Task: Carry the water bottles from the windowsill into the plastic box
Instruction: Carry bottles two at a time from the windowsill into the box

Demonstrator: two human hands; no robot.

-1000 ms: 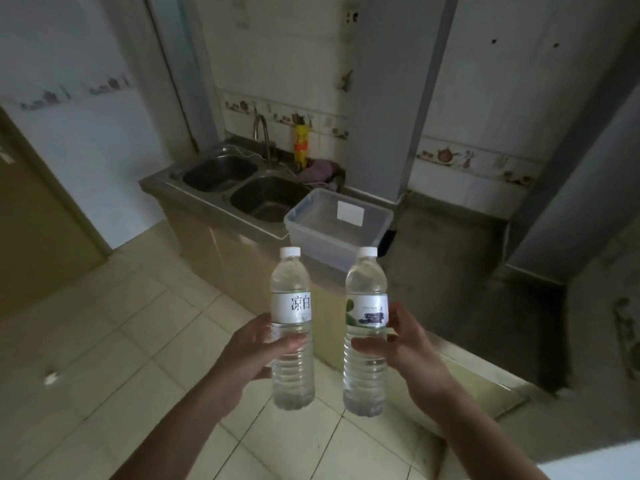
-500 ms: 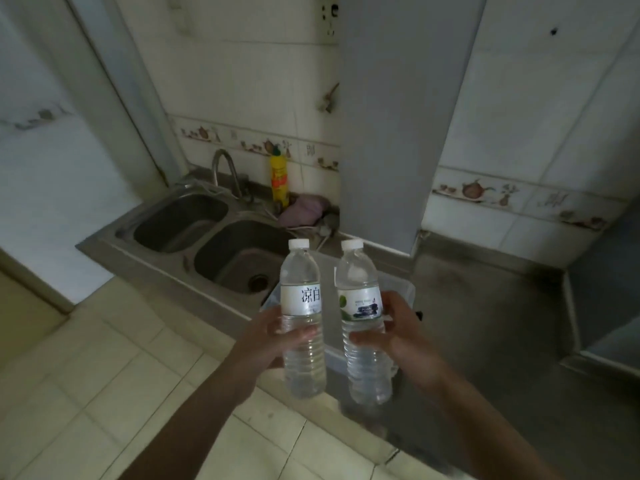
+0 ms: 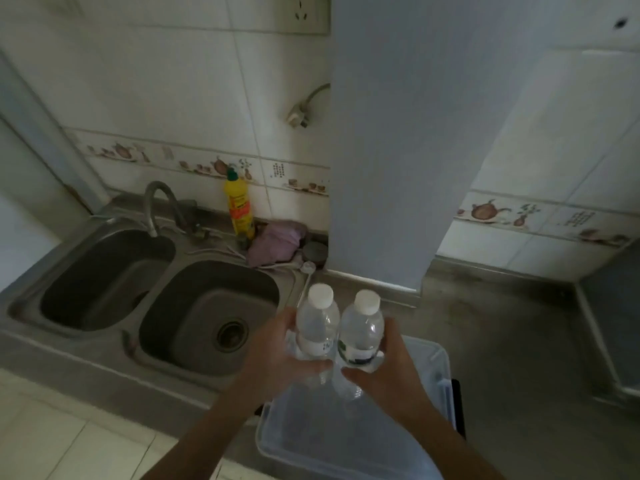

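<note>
Two water bottles are held upright, side by side and nearly touching, above the far end of the plastic box (image 3: 445,367). The left bottle (image 3: 317,322) is gripped by the left hand (image 3: 277,355), fingers curled around it. The right bottle (image 3: 362,329) is gripped likewise by the right hand (image 3: 388,368). A double sink (image 3: 138,327) lies left of the box, on the same counter.

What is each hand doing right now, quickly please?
Left hand: grips the left water bottle, over the plastic box.
Right hand: grips the right water bottle.
</note>
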